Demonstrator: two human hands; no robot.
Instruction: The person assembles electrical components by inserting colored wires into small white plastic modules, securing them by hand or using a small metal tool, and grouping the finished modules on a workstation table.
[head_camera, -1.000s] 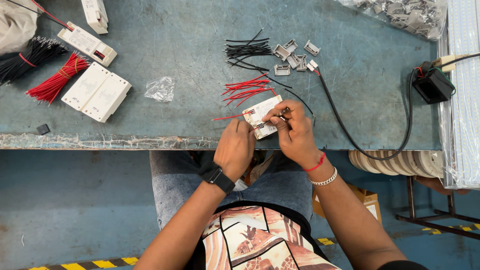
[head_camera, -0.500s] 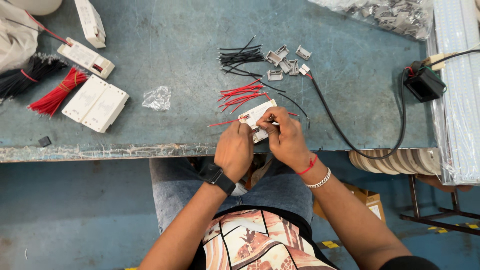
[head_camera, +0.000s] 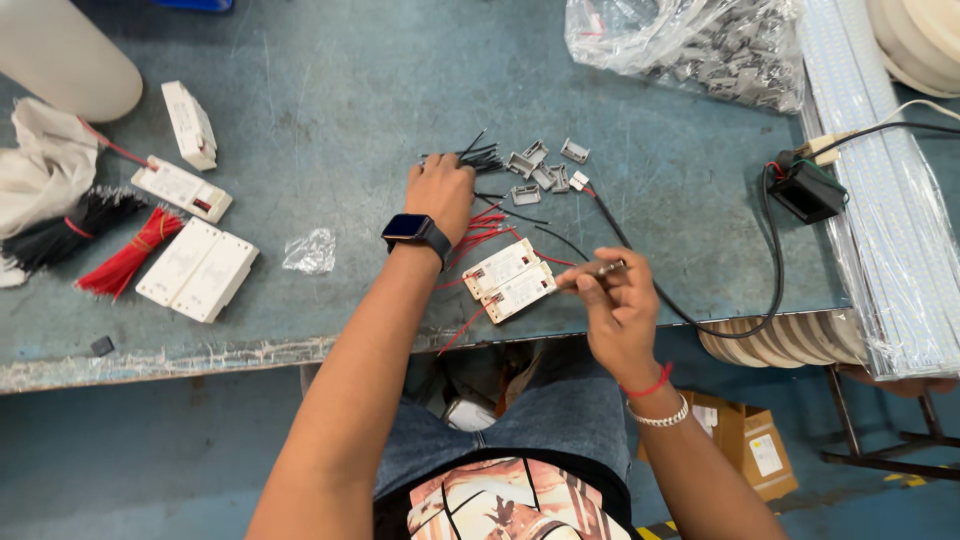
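Two small white rectangular modules (head_camera: 510, 281) with red leads lie side by side near the table's front edge. My right hand (head_camera: 618, 305) is just right of them, shut on a thin soldering iron (head_camera: 598, 271) whose tip points at the modules. Its black cable (head_camera: 700, 322) loops right to a black box (head_camera: 806, 190). My left hand (head_camera: 442, 190), wearing a black wristwatch, is stretched forward with curled fingers on a small pile of black wires (head_camera: 485, 157). Loose red wires (head_camera: 487, 222) lie between that hand and the modules.
Grey clips (head_camera: 545, 170) are scattered beyond the wires. Larger white cases (head_camera: 197, 270), red (head_camera: 128, 258) and black (head_camera: 70, 232) wire bundles and a white cloth (head_camera: 45, 165) sit left. A clear bag of grey parts (head_camera: 700, 45) and long strips (head_camera: 885, 200) lie right.
My left hand let go of the module and reached forward to the black wires. The modules now lie on the table, and my right hand has moved right with the iron.
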